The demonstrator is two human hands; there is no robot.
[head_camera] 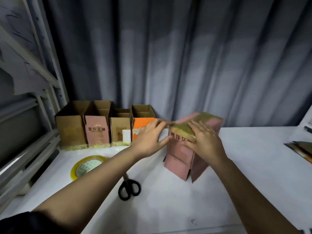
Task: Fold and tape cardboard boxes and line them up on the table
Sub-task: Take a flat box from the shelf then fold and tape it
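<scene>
A pink cardboard box (182, 159) stands on the white table (253, 174), its closed end up and covered with yellowish tape, its loose flaps at the bottom. My left hand (148, 137) touches the box's upper left edge, fingers along the top corner and thumb against its front. My right hand (204, 137) lies flat over the taped top front edge with straight fingers. Several finished open boxes (101, 125) stand in a row at the back left, against the curtain.
A roll of clear tape (86, 166) lies on the table at the left, black-handled scissors (129, 188) in front of it. Flat cardboard (300, 149) lies at the right edge. A metal shelf frame (33, 115) borders the table's left side.
</scene>
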